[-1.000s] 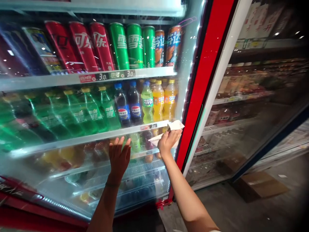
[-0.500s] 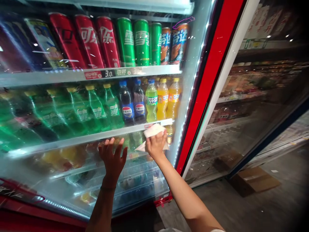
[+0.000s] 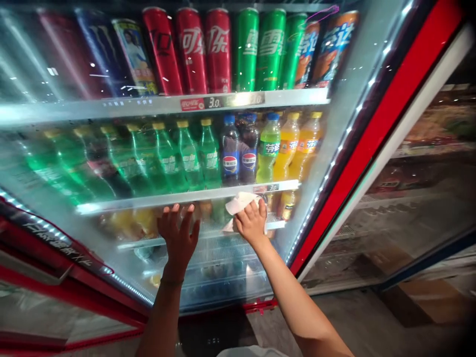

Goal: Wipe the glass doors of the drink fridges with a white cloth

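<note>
My right hand (image 3: 253,220) presses a crumpled white cloth (image 3: 241,202) against the glass front of a lit drinks fridge, its fingers bent over the cloth. The cloth lies in front of the shelf edge (image 3: 201,194), below the cola bottles (image 3: 230,153) and the green-yellow bottle (image 3: 269,144). To the left, my left hand (image 3: 179,230) is raised with fingers spread and nothing in it. Its fingertips are at the glass, just under the row of green bottles (image 3: 167,158); whether they touch the pane I cannot tell. A dark band circles the left wrist.
Red cans (image 3: 191,52) and green cans (image 3: 247,49) line the upper shelf. The fridge's red frame (image 3: 390,99) slants along the right side. Beyond it stands another glass-fronted cooler, with a cardboard box (image 3: 427,300) on the floor.
The view has turned left, so the shelves appear farther right. Relative to the shelves, both hands and the cloth have moved left across the glass.
</note>
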A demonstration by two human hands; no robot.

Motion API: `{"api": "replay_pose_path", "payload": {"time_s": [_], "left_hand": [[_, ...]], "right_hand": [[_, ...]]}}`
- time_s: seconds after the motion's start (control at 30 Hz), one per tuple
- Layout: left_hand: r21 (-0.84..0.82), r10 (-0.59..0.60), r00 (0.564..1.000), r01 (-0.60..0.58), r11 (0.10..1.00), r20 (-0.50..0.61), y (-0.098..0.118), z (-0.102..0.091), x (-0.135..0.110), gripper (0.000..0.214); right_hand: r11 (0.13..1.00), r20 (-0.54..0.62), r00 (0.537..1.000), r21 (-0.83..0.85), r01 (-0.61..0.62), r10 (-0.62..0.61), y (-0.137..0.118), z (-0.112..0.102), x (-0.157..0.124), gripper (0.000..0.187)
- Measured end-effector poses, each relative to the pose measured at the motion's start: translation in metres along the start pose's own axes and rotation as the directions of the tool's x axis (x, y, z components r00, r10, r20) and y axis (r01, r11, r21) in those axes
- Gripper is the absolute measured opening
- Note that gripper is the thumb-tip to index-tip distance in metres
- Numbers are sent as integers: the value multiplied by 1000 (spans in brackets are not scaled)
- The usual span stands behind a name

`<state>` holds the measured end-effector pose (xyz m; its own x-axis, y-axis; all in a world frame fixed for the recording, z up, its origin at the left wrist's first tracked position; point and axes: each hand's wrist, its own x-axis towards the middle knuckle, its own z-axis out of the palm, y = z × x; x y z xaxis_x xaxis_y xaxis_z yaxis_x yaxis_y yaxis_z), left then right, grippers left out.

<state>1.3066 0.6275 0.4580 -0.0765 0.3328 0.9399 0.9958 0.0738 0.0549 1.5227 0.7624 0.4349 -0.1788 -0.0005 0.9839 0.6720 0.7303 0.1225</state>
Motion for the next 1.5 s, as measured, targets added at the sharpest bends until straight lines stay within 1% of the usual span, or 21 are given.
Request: {"api": "replay_pose_path", "payload": {"time_s": [0.07, 0.13, 0.2, 0.27, 0.33, 0.4, 0.47, 0.53, 0.6, 0.7, 0.77, 0.8, 0.87, 0.97, 1.03, 1.1, 1.17, 1.23, 1.37, 1.43, 1.5], "left_hand": [[16, -60, 998, 60, 998, -13, -13, -5, -3, 48], [20, -87, 996, 87, 996, -19, -24, -8, -5, 52], [15, -80, 996, 80, 997, -25, -29, -8, -7, 55], [12, -61, 997, 61, 998, -38, -32, -9, -8, 55], [12, -44, 998, 45, 999, -32, -37, -11, -8, 53], [13, -41, 999, 41, 999, -2, -46, -17, -7, 52], [26, -59, 998, 58, 998, 21, -58, -24, -5, 51], [50, -80, 996, 78, 996, 27, -69, -29, -4, 52], [69, -75, 997, 74, 995, 21, -75, -31, -3, 52], [73, -39, 999, 39, 997, -2, -79, -32, -4, 49], [52, -38, 999, 38, 998, -3, -81, -34, -4, 46], [36, -42, 999, 42, 998, 3, -82, -36, -4, 46], [16, -43, 999, 43, 999, 10, -85, -40, -4, 45], [41, -37, 999, 36, 999, 27, -88, -46, -4, 47], [66, -38, 998, 34, 997, 55, -89, -49, -4, 49], [73, -28, 996, 22, 997, 88, -90, -53, -4, 50], [70, -10, 992, 1, 998, 125, -93, -56, -4, 52], [73, -28, 989, 18, 997, 147, -94, -59, -6, 52], [108, -170, 980, 158, 981, 108, -92, -62, -12, 53], [120, -207, 972, 194, 974, 112, -91, -63, -15, 55], [143, -221, 968, 203, 969, 122, -91, -67, -18, 55]], "right_hand": [[993, -27, 994, -28, -111, 110, 7, -1, 0, 26], [938, -81, 940, -81, -336, 330, 3, 3, 3, 30], [884, -97, 891, -117, -453, 444, -16, 11, 8, 31], [931, -3, 935, -98, -353, 354, -43, 22, 10, 26], [989, 125, 982, -6, -145, 145, -61, 28, 10, 21], [998, 166, 986, 55, -39, 29, -63, 29, 9, 22], [991, 103, 986, -10, -134, 134, -56, 27, 10, 25], [926, -34, 932, -107, -361, 360, -57, 29, 14, 31], [889, -68, 899, -133, -438, 433, -71, 34, 17, 32], [986, 133, 978, -53, -158, 164, -99, 42, 18, 23], [1000, 199, 980, 15, -17, 13, -103, 41, 17, 21], [999, 180, 983, 15, -34, 31, -100, 39, 18, 22], [976, 62, 974, -33, -216, 218, -91, 36, 23, 29], [878, -90, 879, -67, -473, 467, -96, 38, 37, 37], [907, -17, 908, -47, -419, 419, -112, 42, 42, 35], [973, 110, 968, 16, -230, 227, -125, 44, 38, 29], [993, 180, 981, 80, -89, 73, -125, 42, 28, 28], [991, 151, 983, 69, -117, 106, -112, 40, 18, 31], [927, -23, 927, 24, -373, 374, -99, 42, 21, 40], [945, 47, 947, 72, -320, 317, -111, 44, 30, 35], [975, 146, 979, 151, -161, 139, -126, 44, 36, 30]]}}
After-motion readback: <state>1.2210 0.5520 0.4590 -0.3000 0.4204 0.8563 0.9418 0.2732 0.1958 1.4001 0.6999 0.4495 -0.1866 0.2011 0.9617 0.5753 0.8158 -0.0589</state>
